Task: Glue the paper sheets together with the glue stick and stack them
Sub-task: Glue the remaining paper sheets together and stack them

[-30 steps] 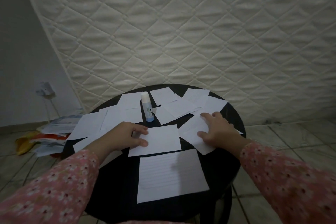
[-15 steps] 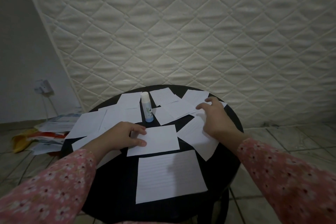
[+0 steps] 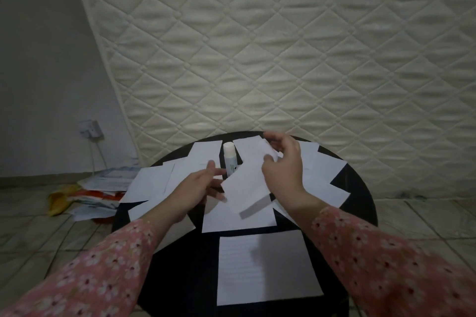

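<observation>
Several white paper sheets lie scattered over a round black table (image 3: 360, 203). A white glue stick (image 3: 230, 159) stands upright near the table's far edge. My right hand (image 3: 283, 165) pinches the top of a white sheet (image 3: 247, 180) lifted off the table. My left hand (image 3: 198, 188) sits at that sheet's lower left edge, fingers under it. Below the raised sheet lies another sheet (image 3: 237, 216), and a lined sheet (image 3: 265, 267) lies closest to me.
A quilted mattress (image 3: 283, 46) leans against the wall behind the table. A heap of papers and coloured items (image 3: 92, 195) lies on the tiled floor at the left. A wall socket with a cable (image 3: 90, 130) is on the left wall.
My right hand left the right-hand sheets, picked up a sheet and raised it over the table's middle. My left hand lifted off the middle sheet and moved to the raised one.
</observation>
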`<state>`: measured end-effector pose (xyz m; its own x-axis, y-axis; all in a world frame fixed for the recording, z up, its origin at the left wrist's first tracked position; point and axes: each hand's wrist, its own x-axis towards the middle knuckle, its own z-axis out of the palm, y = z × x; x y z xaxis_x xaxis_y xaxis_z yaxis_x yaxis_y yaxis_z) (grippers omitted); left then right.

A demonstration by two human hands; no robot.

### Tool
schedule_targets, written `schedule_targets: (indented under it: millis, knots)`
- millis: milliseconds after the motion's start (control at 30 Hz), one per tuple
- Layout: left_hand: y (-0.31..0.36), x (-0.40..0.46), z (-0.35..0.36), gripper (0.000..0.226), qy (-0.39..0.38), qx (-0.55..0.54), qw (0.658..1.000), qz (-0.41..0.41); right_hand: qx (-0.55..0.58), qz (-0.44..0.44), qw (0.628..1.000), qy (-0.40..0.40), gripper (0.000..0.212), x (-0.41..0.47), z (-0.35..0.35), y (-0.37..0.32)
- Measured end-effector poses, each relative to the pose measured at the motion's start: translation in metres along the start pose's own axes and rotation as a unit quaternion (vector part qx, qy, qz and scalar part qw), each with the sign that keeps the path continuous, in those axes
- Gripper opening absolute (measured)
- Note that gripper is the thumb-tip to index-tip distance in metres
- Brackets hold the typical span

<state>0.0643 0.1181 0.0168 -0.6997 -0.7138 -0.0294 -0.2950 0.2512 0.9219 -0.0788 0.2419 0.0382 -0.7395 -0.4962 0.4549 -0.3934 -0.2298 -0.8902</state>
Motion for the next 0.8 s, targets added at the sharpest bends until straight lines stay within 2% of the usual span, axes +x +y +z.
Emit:
schedule_targets:
  millis: [133, 200, 300, 400, 500, 633, 733, 800]
  knots:
    - [0.000, -0.002, -0.007, 0.016, -0.008, -0.077, 0.997, -0.002, 0.019, 0.132, 0.991, -0.020, 0.048, -0.003, 0.005, 0.016]
    - [-0.004, 0.001, -0.013, 0.015, 0.005, -0.113, 0.994, -0.009, 0.000, 0.183, 0.981, -0.057, 0.049, -0.003, 0.003, 0.023]
    - [-0.010, 0.003, -0.021, 0.015, 0.022, -0.119, 0.992, -0.018, 0.053, 0.246, 0.962, -0.110, 0.055, 0.001, -0.004, 0.030]
    - [-0.016, 0.007, -0.022, 0.020, 0.053, -0.096, 0.994, -0.016, -0.006, 0.234, 0.961, -0.150, 0.041, 0.003, -0.010, 0.038]
    - [-0.020, 0.012, -0.022, 0.023, 0.083, -0.107, 0.990, -0.039, -0.066, 0.225, 0.961, -0.148, 0.041, 0.001, -0.013, 0.046]
    - [-0.020, 0.011, -0.020, 0.030, 0.002, -0.070, 0.995, -0.077, -0.061, 0.237, 0.960, -0.134, 0.039, -0.002, -0.015, 0.047]
    - [-0.024, 0.013, -0.021, 0.026, 0.017, -0.010, 0.998, -0.065, -0.131, 0.199, 0.959, -0.152, 0.033, -0.003, -0.017, 0.048]
    - [-0.026, 0.014, -0.025, 0.024, 0.026, 0.048, 0.997, -0.058, -0.215, 0.170, 0.945, -0.181, 0.027, -0.002, -0.019, 0.049]
